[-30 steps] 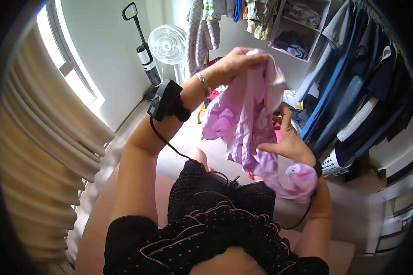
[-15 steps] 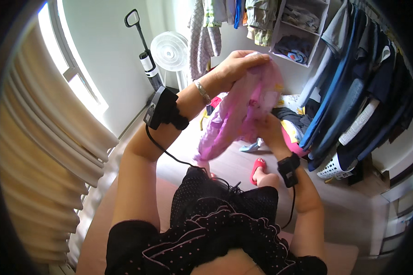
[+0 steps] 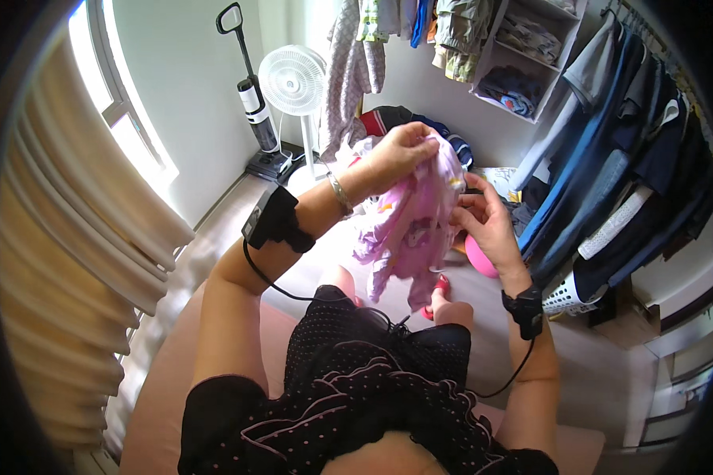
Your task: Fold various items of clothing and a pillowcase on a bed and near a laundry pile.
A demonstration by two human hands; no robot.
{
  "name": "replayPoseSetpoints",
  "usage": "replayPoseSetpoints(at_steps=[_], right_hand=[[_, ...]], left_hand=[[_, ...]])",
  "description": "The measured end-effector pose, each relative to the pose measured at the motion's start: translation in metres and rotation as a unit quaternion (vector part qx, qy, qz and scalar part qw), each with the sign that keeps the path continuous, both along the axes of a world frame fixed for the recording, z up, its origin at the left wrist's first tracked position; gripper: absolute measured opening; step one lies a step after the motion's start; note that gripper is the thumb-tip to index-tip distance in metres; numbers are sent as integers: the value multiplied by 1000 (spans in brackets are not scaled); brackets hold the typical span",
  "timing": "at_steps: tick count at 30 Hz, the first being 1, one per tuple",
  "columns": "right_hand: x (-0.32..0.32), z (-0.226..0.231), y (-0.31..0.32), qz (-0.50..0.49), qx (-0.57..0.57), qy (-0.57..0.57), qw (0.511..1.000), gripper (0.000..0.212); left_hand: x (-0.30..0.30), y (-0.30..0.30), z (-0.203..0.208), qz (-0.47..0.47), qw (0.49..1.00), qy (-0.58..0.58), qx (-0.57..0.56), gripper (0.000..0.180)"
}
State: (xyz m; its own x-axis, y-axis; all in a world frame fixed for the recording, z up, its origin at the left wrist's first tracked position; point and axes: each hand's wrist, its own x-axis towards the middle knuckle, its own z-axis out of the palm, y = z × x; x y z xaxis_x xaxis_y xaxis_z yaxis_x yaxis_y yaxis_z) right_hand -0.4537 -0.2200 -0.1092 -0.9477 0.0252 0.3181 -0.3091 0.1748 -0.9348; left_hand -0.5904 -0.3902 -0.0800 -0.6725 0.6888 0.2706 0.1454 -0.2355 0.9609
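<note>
A light pink piece of clothing (image 3: 412,226) with printed patches hangs in front of me, its lower edges dangling loose above my knees. My left hand (image 3: 402,153) grips it by the top, the thumb and fingers closed on the bunched cloth. At its right side is my right hand (image 3: 489,226), with curled fingers pinching the edge of the cloth; the fingertips are partly hidden by the folds. Which kind of garment it is, I cannot tell while it is crumpled. A black device is strapped to each of my forearms, with a cable running from it.
I sit on a pink padded surface (image 3: 162,396). Ahead stand a white fan (image 3: 293,79) and an upright floor cleaner (image 3: 255,111). Clothes (image 3: 610,158) hang along the right, by a hanging shelf (image 3: 523,59) and a white basket (image 3: 566,297). Beige curtains (image 3: 71,237) cover the left.
Both hands have come down a little, and the garment now hangs lower and looser. My right hand has moved out from behind the cloth to its right edge.
</note>
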Motion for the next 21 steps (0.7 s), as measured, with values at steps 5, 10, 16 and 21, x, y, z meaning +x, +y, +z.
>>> replayPoseSetpoints(at_steps=[5, 10, 16, 21], right_hand=[[-1, -4, -3, -32, 54, 24, 998, 25], [6, -1, -6, -64, 70, 7, 995, 14], [17, 8, -15, -15, 144, 16, 989, 13], [24, 14, -14, -24, 211, 28, 977, 14]], left_hand=[[17, -5, -2, -2, 999, 14, -31, 17], [17, -17, 1, 7, 962, 252, -109, 24], [33, -22, -24, -32, 845, 494, -203, 38], [46, -30, -29, -40, 971, 140, -191, 27]])
